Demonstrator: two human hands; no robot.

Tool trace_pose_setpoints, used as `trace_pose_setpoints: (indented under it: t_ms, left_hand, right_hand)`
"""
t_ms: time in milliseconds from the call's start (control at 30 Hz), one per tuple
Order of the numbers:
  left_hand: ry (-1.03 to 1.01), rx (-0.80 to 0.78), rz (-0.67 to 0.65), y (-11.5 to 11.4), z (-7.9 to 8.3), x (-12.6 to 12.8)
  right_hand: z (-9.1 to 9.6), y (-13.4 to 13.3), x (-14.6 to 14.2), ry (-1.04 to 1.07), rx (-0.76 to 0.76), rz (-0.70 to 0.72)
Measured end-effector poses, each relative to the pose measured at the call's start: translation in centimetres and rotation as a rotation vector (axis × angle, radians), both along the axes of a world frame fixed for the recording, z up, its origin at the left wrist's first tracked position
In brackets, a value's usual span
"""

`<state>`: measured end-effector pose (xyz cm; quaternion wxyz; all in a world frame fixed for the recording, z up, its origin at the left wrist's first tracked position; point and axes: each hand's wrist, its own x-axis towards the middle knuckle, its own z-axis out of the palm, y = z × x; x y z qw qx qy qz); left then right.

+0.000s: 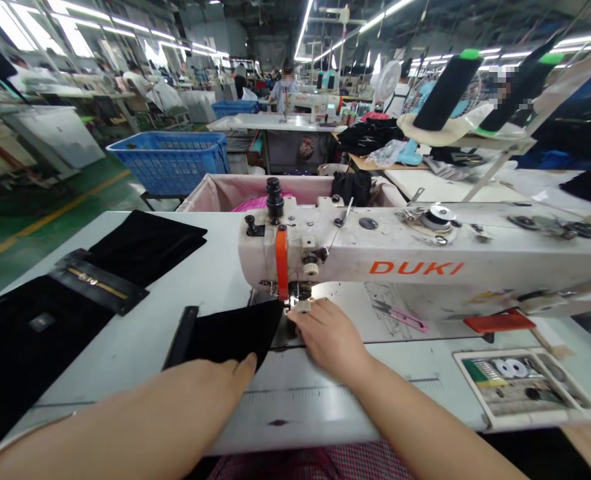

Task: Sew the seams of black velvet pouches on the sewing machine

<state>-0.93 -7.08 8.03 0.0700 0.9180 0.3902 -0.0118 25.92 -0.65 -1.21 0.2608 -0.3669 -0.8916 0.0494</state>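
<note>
A black fabric piece (230, 332) lies on the sewing machine's bed, its right corner at the presser foot (290, 303). A darker strip edges its left side. My left hand (220, 380) is closed on the near edge of this piece, thumb showing and the other fingers mostly hidden. Beside the needle area, my right hand (330, 337) is closed, its fingertips drawn together right of the presser foot. Whatever lies in those fingertips is too small to make out. The white sewing machine (410, 250) has an orange guard (282, 263) at its head.
Black fabric with a zippered panel (95, 280) is spread at the left. Pink thread snips (402, 316) lie under the machine arm. A parts tray (525, 387) sits at right. Beyond are a lined bin (195, 193), a blue basket (170, 160) and thread cones (448, 90).
</note>
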Motion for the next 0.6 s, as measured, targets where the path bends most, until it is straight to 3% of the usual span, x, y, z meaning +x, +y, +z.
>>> trace_pose_setpoints:
  t_ms: [67,167,233,333,433,600]
  left_hand:
    - [-0.035,-0.213,-0.051,-0.7,1.6,1.1]
    - [-0.125,-0.396,-0.102,1.7,2.5,2.2]
    - [-0.163,-0.249,-0.025,3.7,0.9,2.9]
    - [-0.161,0.138,0.039,5.2,-3.6,3.6]
    - [-0.151,0.239,0.013,4.7,-7.2,3.6]
    - [-0.175,0.259,-0.01,4.5,-7.9,3.1]
  right_hand:
    - [-0.1,-0.6,0.1,0.02,0.005,0.131]
    - [0.0,-1.5,0.2,0.058,-0.034,0.156]
    - [0.3,-1.7,0.0,0.079,-0.058,0.149]
    - [0.6,-1.7,-0.2,0.063,-0.077,0.206]
    - [0.8,-1.8,-0.4,0.041,-0.099,0.229]
    - [1.1,-2.2,-0.4,0.002,-0.12,0.2]
